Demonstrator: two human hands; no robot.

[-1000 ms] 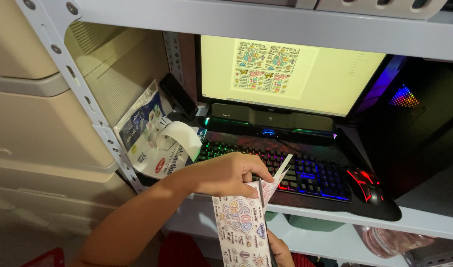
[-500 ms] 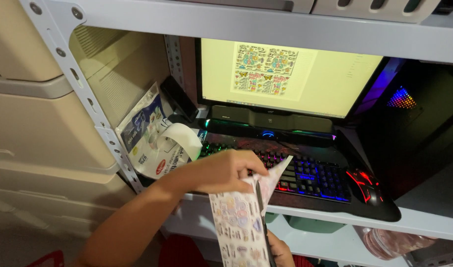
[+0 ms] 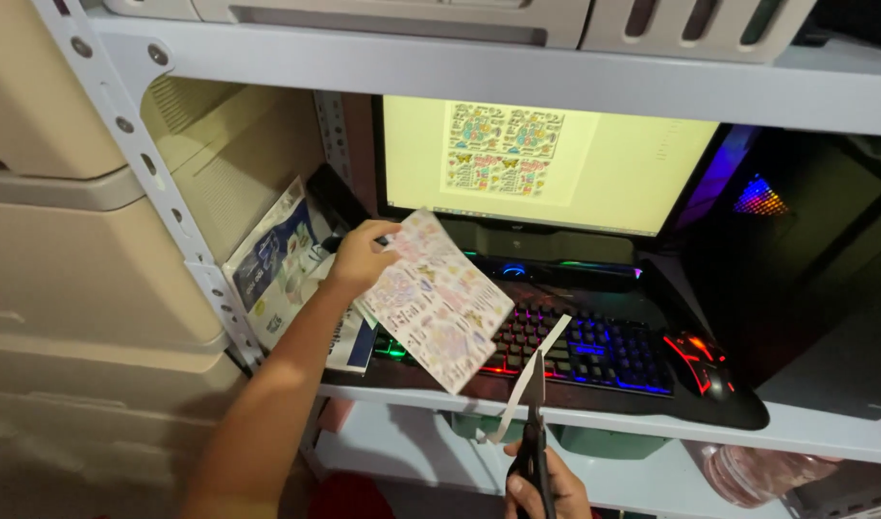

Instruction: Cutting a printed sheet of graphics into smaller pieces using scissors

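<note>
My left hand [image 3: 359,258] grips the upper left corner of a printed sticker sheet [image 3: 439,300] and holds it tilted over the left end of a backlit keyboard [image 3: 594,348]. At the bottom edge my right hand [image 3: 544,492] holds black scissors [image 3: 535,434] pointing up. A thin white cut-off paper strip [image 3: 529,377] hangs against the scissor blades, apart from the sheet.
A lit monitor [image 3: 546,165] showing a sticker layout stands behind the keyboard on a grey metal shelf [image 3: 825,440]. A red-lit mouse [image 3: 700,361] lies at the right, printed packets [image 3: 272,261] at the left, a beige machine [image 3: 66,269] beyond the shelf post [image 3: 152,178].
My left hand has lifted the sticker sheet up and to the left, away from the scissors. A narrow strip has come off the sheet and stays by the blades.
</note>
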